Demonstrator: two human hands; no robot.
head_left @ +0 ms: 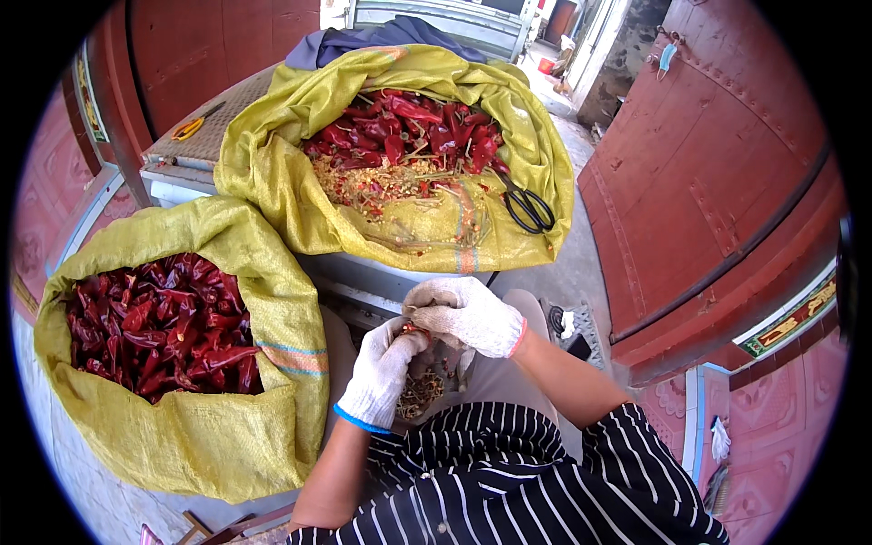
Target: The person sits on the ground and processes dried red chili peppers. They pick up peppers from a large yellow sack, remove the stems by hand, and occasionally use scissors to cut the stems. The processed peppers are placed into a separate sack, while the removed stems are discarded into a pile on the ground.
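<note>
My left hand (380, 371), in a white knit glove with a blue cuff, is closed with its fingertips pinched together. My right hand (474, 316), gloved in white with a red-edged cuff, is closed against it, and the fingertips meet. A small bit of red chili pepper (413, 328) shows between them; the fingers hide most of it. Just beyond my hands, a wide-open yellow woven sack (409, 243) carries dried red chilies (400, 123), pale seeds (372, 184) and stems. Black-handled scissors (529, 207) lie on its right side.
A second yellow sack (182, 436), full of dried red chilies (168, 327), stands at the left. An orange-handled tool (188, 129) lies on the woven-topped surface behind it. Seeds and scraps (420, 392) lie below my hands. A red door (708, 163) stands to the right.
</note>
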